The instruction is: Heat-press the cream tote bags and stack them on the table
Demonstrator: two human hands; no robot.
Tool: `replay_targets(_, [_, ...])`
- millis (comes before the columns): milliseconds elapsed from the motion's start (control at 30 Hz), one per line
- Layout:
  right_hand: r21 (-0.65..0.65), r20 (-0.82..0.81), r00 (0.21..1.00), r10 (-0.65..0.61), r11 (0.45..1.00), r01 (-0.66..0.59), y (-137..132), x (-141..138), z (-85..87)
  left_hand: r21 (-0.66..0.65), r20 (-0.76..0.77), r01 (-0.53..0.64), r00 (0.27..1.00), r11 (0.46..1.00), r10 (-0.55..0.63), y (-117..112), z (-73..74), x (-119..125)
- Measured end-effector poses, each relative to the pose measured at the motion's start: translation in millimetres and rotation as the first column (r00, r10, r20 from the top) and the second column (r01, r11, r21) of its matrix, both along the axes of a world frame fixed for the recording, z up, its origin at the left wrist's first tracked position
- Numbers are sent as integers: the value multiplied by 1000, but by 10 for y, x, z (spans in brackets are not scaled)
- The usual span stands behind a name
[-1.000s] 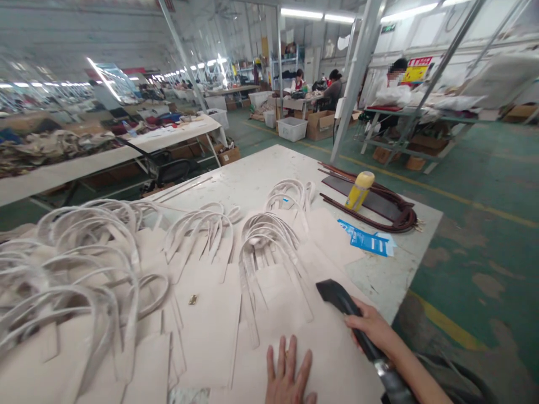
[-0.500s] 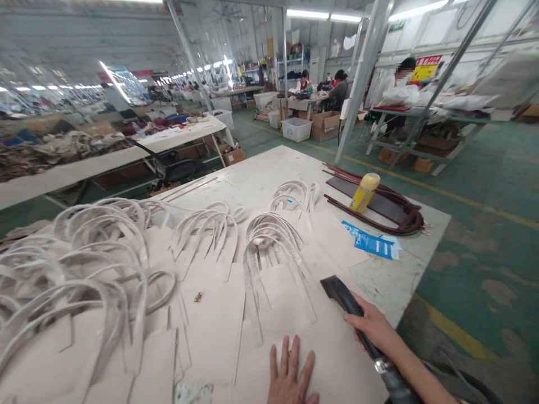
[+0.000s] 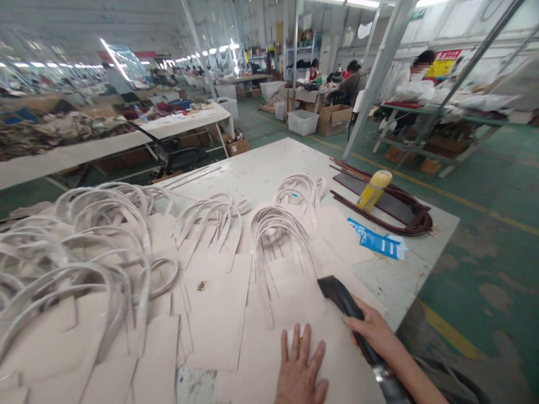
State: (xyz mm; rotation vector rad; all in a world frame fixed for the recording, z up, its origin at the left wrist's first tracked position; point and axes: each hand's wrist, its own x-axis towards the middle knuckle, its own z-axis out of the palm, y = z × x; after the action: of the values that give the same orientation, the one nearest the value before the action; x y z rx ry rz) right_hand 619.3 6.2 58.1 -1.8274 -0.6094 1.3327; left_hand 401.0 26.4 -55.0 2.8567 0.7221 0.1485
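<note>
My left hand (image 3: 300,367) lies flat with its fingers spread on a beige bag panel (image 3: 261,353) near the bottom of the view. In my right hand (image 3: 373,331) is a black handheld tool (image 3: 347,303) with a flat, wide head and a metal ring farther back; its exact kind is unclear. The tool's head hangs over or rests on the panel, close to the lower end of a strap. Arched beige bag handles (image 3: 280,221) rise from the panel just beyond. A neighbouring beige panel on the left carries a small gold-coloured metal fitting (image 3: 201,285).
More beige bag pieces with looped handles (image 3: 105,241) pile up on the left. Toward the table's right edge are a yellow bottle (image 3: 374,191), dark brown straps (image 3: 404,229) and a blue packet (image 3: 381,244). Other people work at tables farther back.
The camera view has shifted slightly, so the table's contents appear farther right. Relative to the panel, the black tool's head has moved left, closer to the strap. My left hand stays flat.
</note>
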Motion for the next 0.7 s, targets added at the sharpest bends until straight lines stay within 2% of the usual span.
replay_targets(100, [-8,53,994,-90,996,91,-27,85,-39,-32,0,-3,1000,999,3,-9,16,-17])
replay_targets(267, [-114,-45,992,-117,987,112,-355,197,-182,-116,2,1,1000,993,-1,1,37,-23])
replay_targets(333, [-128,-92,989,-113,987,101,-349,234,-220,-147,2,-3,1000,989,4,4,46,-21])
replay_targets(400, [-113,-75,990,-123,987,114,-217,270,-219,-171,-1,-14,1000,985,15,-2,54,-19])
replay_targets(500, [-74,30,990,-138,987,139,48,279,-123,-189,0,-19,1000,982,19,-24,79,-4])
replay_targets(600, [-13,170,977,-131,991,135,124,163,63,-201,11,-1,1000,980,3,-35,157,43])
replay_targets(700, [-35,154,988,34,999,-29,-7,-127,222,-302,34,16,999,953,-6,-25,270,120])
